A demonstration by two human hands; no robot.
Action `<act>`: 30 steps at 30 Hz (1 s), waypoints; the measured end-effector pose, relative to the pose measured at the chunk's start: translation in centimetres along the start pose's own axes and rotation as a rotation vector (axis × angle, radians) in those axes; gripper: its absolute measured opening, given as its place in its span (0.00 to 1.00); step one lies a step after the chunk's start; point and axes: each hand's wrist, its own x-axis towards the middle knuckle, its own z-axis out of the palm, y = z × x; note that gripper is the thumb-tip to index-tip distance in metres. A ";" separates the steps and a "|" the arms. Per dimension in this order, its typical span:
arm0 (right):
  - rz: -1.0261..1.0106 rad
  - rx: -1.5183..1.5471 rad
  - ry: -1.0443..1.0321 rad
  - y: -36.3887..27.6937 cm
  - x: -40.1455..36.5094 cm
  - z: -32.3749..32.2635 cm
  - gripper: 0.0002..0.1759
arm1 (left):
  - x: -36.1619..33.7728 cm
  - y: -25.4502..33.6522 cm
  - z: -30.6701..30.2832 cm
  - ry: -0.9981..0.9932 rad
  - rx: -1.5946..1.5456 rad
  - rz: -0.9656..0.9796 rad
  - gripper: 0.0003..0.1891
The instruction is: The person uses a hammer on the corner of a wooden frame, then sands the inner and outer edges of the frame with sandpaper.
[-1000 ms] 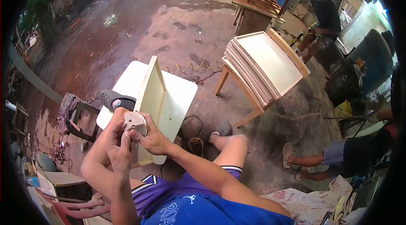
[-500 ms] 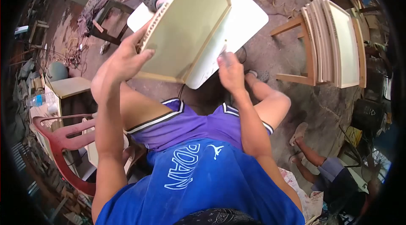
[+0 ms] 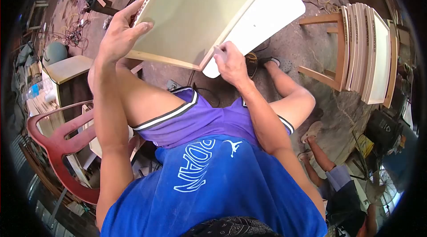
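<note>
A shallow wooden tray-like panel (image 3: 191,19) with a raised rim and dark lettering on its left edge leans over a white tabletop (image 3: 267,10). My left hand (image 3: 120,34) grips its left edge, thumb on the inner face and fingers behind. My right hand (image 3: 232,64) is closed at the panel's lower right rim, pinching a small greyish piece (image 3: 219,52) against or close to the rim. What that piece is cannot be made out.
Several similar panels (image 3: 360,50) stand stacked in a wooden rack at the right. A red plastic chair (image 3: 55,141) is at the left, beside a wooden box (image 3: 69,70). Another person's legs (image 3: 320,157) show at the lower right. Cords lie on the floor.
The panel now lies flatter and further right over the white tabletop. My right hand has moved up to the panel's rim from the tabletop. The view has shifted slightly.
</note>
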 end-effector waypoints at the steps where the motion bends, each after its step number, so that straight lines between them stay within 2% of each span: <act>1: -0.018 0.125 -0.032 -0.2 -0.3 0.6 0.19 | 0.0 -0.1 0.2 0.002 -0.004 -0.002 0.39; 4: -0.050 0.059 -0.105 0.3 -2.6 4.3 0.18 | 0.1 -0.7 0.4 0.066 -0.021 0.024 0.34; 6: -0.054 0.040 -0.064 0.9 -3.3 5.6 0.15 | 0.5 -1.2 0.4 0.105 0.220 -0.007 0.33; 7: -0.052 0.034 -0.065 1.2 -3.1 5.4 0.15 | 0.6 -1.1 0.6 0.104 0.213 -0.007 0.33; 9: 0.030 0.006 0.033 2.3 -1.9 4.6 0.11 | 0.6 -0.8 1.2 0.174 0.433 0.018 0.31; 11: -0.034 -0.092 0.230 4.1 1.1 2.8 0.08 | 1.3 -1.9 0.8 0.191 0.461 0.057 0.33; 13: -0.101 -0.048 0.247 4.2 2.1 1.7 0.08 | 1.4 -2.6 0.5 0.178 0.488 0.065 0.34; 14: -0.024 -0.025 0.119 3.6 0.9 2.0 0.06 | 1.4 -2.8 0.5 0.200 0.503 0.093 0.36; 15: -0.145 -0.015 0.128 3.6 -0.5 3.2 0.05 | 1.6 -2.6 0.6 0.215 0.498 0.104 0.36; 17: -0.301 0.017 -0.038 2.0 -2.6 4.1 0.05 | 1.4 -2.5 0.9 0.225 0.504 0.080 0.37; 19: -0.306 0.022 -0.048 2.1 -1.9 3.9 0.06 | 1.4 -2.6 0.9 0.240 0.514 0.086 0.38; 21: 0.044 0.001 0.058 2.4 0.7 2.7 0.07 | 1.0 -3.4 0.9 0.241 0.534 0.074 0.38; 22: 0.091 0.111 0.127 3.1 2.4 2.3 0.09 | 1.2 -3.5 0.8 0.234 0.512 0.068 0.38; 23: 0.019 0.057 0.210 2.6 3.2 2.0 0.09 | 1.5 -3.3 0.7 0.230 0.489 0.074 0.38; 25: 0.130 0.001 0.102 1.9 0.6 4.0 0.07 | 1.4 -2.9 0.8 0.241 0.522 0.066 0.38; 27: -0.067 -0.015 0.098 0.6 -1.8 5.3 0.08 | 1.7 -2.7 0.8 0.264 0.547 0.059 0.38; 29: -0.004 -0.056 0.004 0.6 -1.2 4.3 0.10 | 1.6 -3.3 0.8 0.264 0.525 0.055 0.38; 30: 0.064 -0.082 0.037 0.2 -0.5 3.7 0.10 | 1.6 -3.4 0.8 0.248 0.530 0.043 0.38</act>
